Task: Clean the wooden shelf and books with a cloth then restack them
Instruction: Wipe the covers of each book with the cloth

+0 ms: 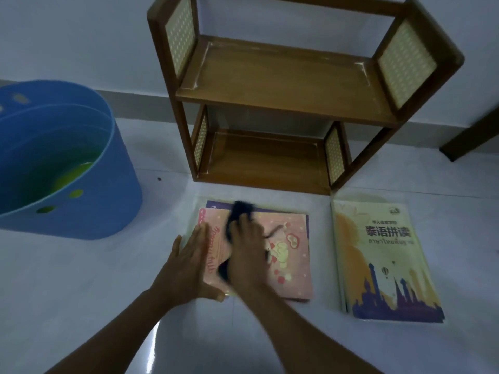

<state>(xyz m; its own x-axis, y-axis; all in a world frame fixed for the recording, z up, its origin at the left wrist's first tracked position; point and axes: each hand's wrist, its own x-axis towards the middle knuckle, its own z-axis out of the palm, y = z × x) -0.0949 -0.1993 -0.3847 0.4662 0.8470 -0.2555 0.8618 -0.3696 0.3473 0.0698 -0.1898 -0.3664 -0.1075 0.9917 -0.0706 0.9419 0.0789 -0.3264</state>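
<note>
A pink book tops a small pile on the floor in front of the wooden shelf, whose two boards hold nothing. My right hand presses a dark cloth onto the pink cover. My left hand lies flat, fingers together, on the left edge of the pile. A yellow book with purple skyline art lies to the right, on top of at least one other book.
A blue plastic basket with something yellow-green inside stands at the left. A white wall runs behind the shelf. A dark wooden furniture leg shows at the right edge. The floor is pale tile.
</note>
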